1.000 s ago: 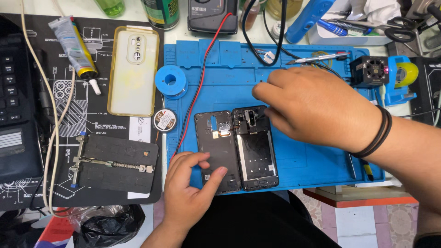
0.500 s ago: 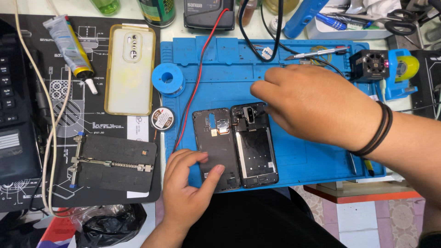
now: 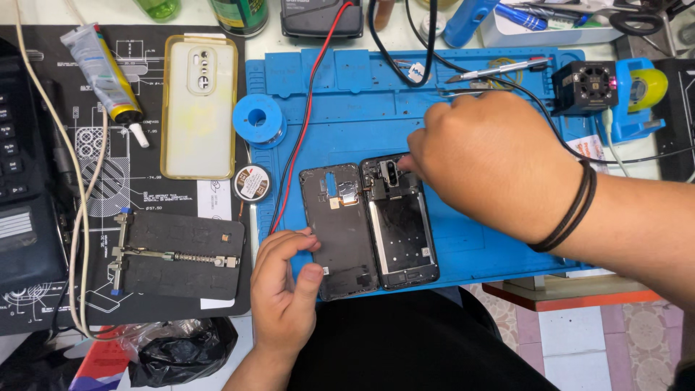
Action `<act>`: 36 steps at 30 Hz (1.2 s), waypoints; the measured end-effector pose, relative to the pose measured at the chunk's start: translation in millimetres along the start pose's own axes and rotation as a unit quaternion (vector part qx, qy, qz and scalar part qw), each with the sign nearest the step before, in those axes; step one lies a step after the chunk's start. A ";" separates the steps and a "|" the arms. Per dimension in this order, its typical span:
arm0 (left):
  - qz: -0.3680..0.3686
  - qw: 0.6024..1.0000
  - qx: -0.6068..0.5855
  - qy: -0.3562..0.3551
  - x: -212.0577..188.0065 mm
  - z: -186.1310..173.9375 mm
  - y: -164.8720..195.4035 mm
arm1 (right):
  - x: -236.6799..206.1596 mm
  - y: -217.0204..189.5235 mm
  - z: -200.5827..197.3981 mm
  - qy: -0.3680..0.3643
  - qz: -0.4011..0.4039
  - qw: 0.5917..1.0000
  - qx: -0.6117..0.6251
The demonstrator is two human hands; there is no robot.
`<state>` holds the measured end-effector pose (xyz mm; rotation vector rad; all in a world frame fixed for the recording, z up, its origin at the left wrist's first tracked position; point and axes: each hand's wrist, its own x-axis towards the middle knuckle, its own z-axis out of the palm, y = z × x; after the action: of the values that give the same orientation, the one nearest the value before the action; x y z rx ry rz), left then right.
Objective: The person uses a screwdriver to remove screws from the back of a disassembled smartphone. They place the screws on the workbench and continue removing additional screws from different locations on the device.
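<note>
Left hand [image 3: 284, 289] loosely curled, thumb and fingertips resting on the lower corner of the detached black plastic back cover [image 3: 340, 230], pinching nothing; opened black smartphone body [image 3: 399, 221] right beside it on the blue silicone repair mat [image 3: 347, 101]. Right hand [image 3: 492, 163] bunched over the camera end, grip hidden, can't tell. Probably mid-teardown, needing fine steady work. Cluttered bench, yellowed clear phone case [image 3: 198, 105] further left.

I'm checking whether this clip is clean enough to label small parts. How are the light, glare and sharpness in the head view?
Head view: even, bright overhead light with soft shadows under the right hand and left hand; mild sheen on the yellowish phone case and blue mat; the opened phone is sharp, no motion blur; slight wide-angle bending at the edges.
</note>
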<state>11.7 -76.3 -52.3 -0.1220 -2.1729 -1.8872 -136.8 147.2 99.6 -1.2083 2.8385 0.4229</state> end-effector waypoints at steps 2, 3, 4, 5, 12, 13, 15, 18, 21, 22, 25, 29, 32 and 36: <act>0.003 1.000 0.005 0.004 0.2 0.8 0.5 | 0.4 -0.8 1.8 -0.003 -0.001 1.000 -0.020; 0.004 1.000 0.007 0.006 0.3 1.3 0.5 | 0.9 -1.0 2.2 0.006 -0.009 1.000 -0.016; 0.011 1.000 0.027 0.008 0.1 1.7 0.4 | 1.3 -1.7 2.5 0.014 -0.018 1.000 -0.012; 0.018 0.999 0.047 0.009 -0.2 2.0 0.2 | 1.8 -3.2 2.6 0.025 -0.021 0.999 -0.014; 0.029 0.998 0.055 0.017 0.0 6.1 -7.9 | 10.2 -16.5 -1.5 0.057 -0.007 0.998 -0.010; 0.033 0.997 0.064 0.017 -0.3 6.6 -9.5 | 9.5 -17.7 -0.6 0.045 0.010 0.999 -0.019; 0.037 0.996 0.085 0.019 -1.8 6.8 -12.8 | 3.5 -12.9 1.8 0.054 0.006 0.998 0.039; 0.040 0.997 0.065 0.027 -4.2 6.7 -20.6 | -21.2 -6.1 6.8 0.153 0.035 0.979 0.128; 0.070 0.994 0.067 0.043 -5.4 5.3 -31.3 | -64.9 -8.0 14.3 0.213 0.121 0.944 0.220; 0.078 0.993 0.076 0.040 -5.5 4.7 -34.9 | -77.7 -9.2 20.3 0.204 0.157 0.932 0.255; 0.097 0.991 0.089 0.033 -4.3 3.8 -43.1 | -103.6 -16.8 52.3 0.220 0.238 0.887 0.330; 0.102 0.991 0.082 0.035 -1.0 6.8 -41.0 | -128.3 -29.0 98.9 0.212 0.287 0.878 0.320; 0.098 0.990 0.096 0.022 0.8 8.4 -28.3 | -134.5 -31.0 113.0 0.198 0.295 0.880 0.316; 0.079 0.986 0.146 0.023 4.4 8.4 -7.7 | -118.2 -22.8 96.6 0.205 0.284 0.882 0.316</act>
<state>4.5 -69.7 -59.6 -0.1846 -2.3055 -1.4556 -45.7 240.2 16.7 -0.3543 3.2015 -0.8143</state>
